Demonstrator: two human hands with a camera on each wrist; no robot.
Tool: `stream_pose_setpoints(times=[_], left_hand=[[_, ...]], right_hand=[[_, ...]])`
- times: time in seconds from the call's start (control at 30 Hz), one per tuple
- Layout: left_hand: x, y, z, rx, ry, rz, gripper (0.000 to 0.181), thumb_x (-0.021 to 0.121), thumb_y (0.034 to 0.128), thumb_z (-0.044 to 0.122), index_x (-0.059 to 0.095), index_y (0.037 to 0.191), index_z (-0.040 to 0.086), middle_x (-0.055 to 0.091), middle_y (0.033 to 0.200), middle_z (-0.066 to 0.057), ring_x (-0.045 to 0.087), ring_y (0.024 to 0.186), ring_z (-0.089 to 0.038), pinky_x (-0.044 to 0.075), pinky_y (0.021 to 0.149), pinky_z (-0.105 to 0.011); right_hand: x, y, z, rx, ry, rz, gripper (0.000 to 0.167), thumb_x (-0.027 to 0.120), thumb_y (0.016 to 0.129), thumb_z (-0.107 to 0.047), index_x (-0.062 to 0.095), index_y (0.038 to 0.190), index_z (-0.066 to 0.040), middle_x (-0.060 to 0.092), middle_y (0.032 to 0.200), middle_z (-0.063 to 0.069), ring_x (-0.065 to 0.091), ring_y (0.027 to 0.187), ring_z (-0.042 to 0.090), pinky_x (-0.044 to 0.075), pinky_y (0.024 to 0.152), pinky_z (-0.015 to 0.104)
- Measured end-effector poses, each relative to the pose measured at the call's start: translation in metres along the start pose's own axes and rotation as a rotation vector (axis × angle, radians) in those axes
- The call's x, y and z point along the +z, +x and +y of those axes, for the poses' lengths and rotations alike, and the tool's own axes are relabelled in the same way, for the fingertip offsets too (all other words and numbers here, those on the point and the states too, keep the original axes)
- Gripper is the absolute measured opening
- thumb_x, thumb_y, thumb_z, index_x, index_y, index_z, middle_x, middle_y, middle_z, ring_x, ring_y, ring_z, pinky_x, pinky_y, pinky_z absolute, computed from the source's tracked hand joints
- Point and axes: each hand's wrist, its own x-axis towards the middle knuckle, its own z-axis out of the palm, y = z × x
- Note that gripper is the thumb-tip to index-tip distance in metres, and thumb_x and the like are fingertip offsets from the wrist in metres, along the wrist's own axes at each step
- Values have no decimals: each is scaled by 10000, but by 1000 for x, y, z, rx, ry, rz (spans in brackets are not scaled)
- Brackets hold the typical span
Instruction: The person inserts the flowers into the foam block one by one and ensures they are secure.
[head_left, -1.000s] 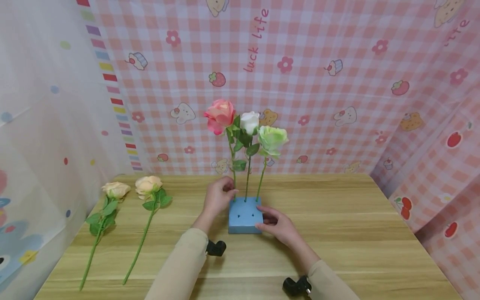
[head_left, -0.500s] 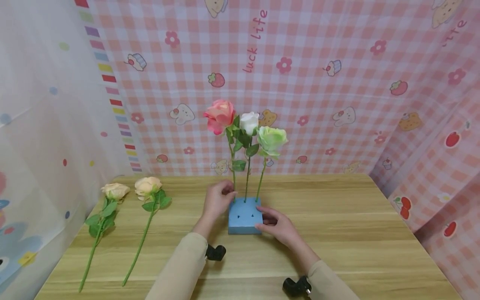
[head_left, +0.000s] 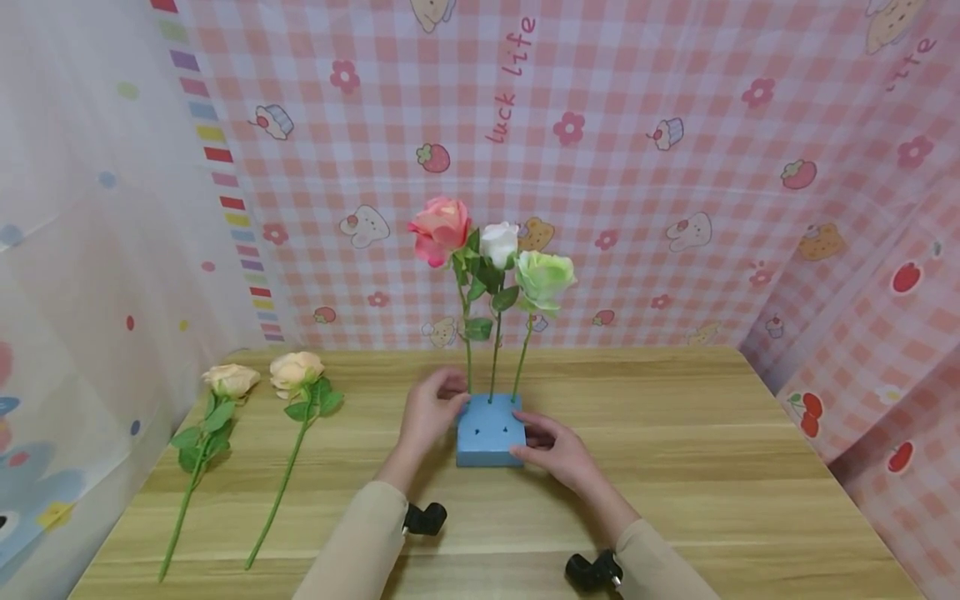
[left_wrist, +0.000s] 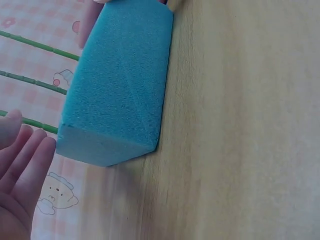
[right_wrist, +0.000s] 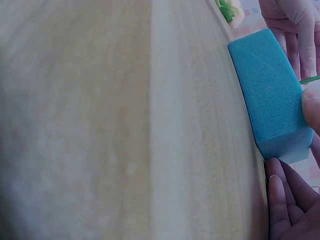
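Observation:
A blue foam block (head_left: 491, 454) sits on the table with three artificial roses standing in its back row: a pink rose (head_left: 441, 232), a white rose (head_left: 499, 244) and a green rose (head_left: 545, 279). Two small holes show in its top nearer the front. My left hand (head_left: 433, 410) is at the block's back left corner, beside the pink rose's stem; in the left wrist view its fingers (left_wrist: 36, 162) are fairly straight and the thumb stands apart. With thumb and fingers, my right hand (head_left: 557, 450) grips the block's right side.
Two cream roses, a left one (head_left: 232, 381) and a right one (head_left: 296, 373), lie on the left part of the wooden table (head_left: 720, 492). A pink checked cloth (head_left: 622, 192) hangs behind it. Black wrist mounts (head_left: 426, 519) hang under the sleeves.
My left hand has loosened from the pink rose's stem and drawn slightly down and left. The right hand, block and roses stay in place.

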Motion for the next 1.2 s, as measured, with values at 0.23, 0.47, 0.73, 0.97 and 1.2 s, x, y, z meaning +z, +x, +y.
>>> stream_pose_setpoints(times=[0.23,0.47,0.73,0.97,1.2], left_hand=[[-8,-9,-3,-35,-63,-1,321,750,854,8,663,1162,37,706,1039,-72,656,956,-223,547,873,-369],[-23,-23,-8,-18,-87,17,265,739,859,-7,673,1114,28,717,987,-89,664,910,-229,552,838,-343],[-37,-43,-24,-20,-69,48,262,753,857,3,682,1107,38,727,957,-98,670,872,-234,551,774,-278],[-55,-57,-33,-23,-40,49,305,750,869,24,674,1164,33,732,958,-94,672,878,-236,546,798,-299],[-84,-67,-45,-54,26,53,355,752,868,25,650,1206,4,729,956,-94,664,852,-222,537,767,-262]], right_hand=[[1,0,-1,-2,8,7,552,806,850,-254,615,1362,-179,626,1266,109,613,1075,241,518,914,409],[-2,-20,-39,-32,15,25,520,782,861,-105,602,1344,-35,632,1221,182,610,1059,346,523,881,454],[1,-12,-27,-4,23,27,517,775,869,-107,602,1354,-62,630,1237,170,607,1077,340,513,907,466],[2,-3,-5,-16,3,17,547,798,857,-194,607,1365,-128,630,1255,115,614,1060,258,521,893,430],[0,-1,-3,-12,13,4,553,803,853,-229,610,1365,-147,632,1252,110,615,1058,241,521,895,400]])
